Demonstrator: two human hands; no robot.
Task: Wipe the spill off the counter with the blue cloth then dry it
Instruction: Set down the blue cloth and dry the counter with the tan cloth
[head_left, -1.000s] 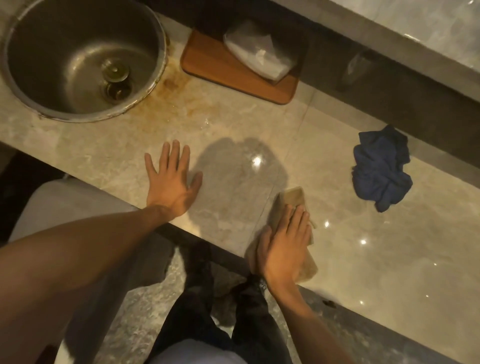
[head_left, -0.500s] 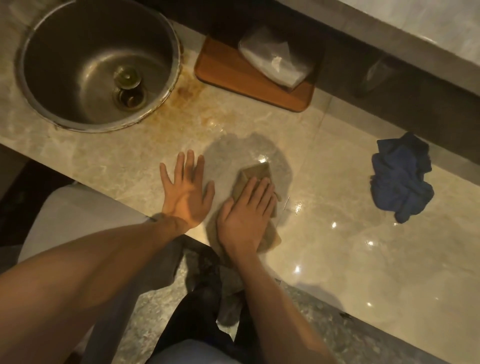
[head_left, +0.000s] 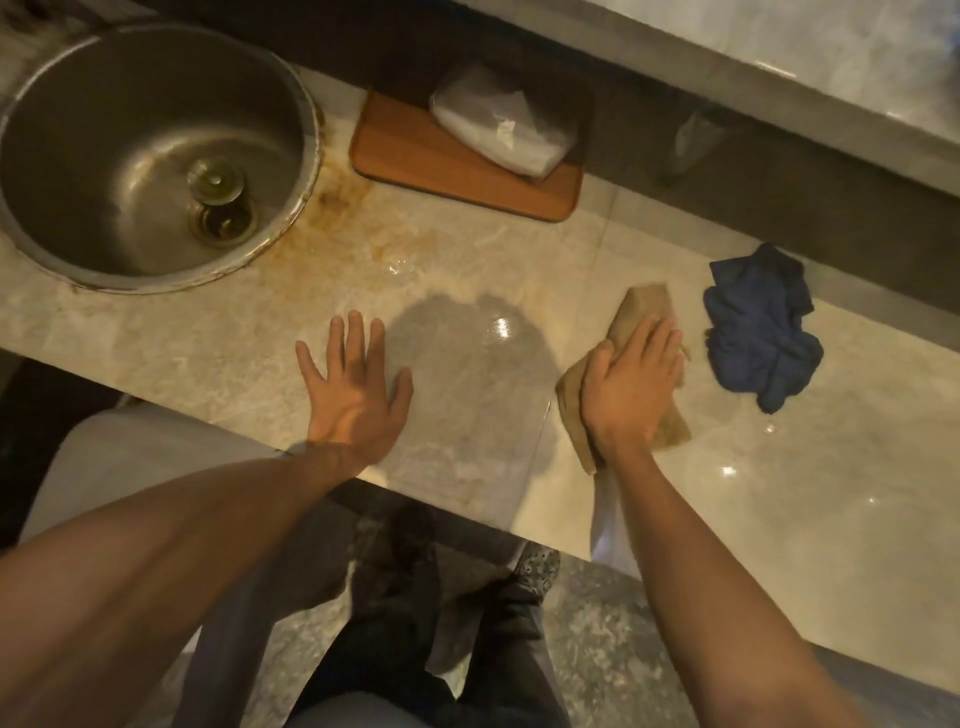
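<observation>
Fingers of the right hand press flat on a tan cloth; blue cloth at three o'clock. Left hand rests splayed, released, on the counter.

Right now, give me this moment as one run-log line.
phase: drying | right hand: flat on tan cloth | left hand: flat on counter | blue cloth: crumpled, untouched, right of tan cloth

You wore the single head camera, which looked steeply down and forward from close above the counter, with your legs and the floor showing at the frame's lower edge.
</observation>
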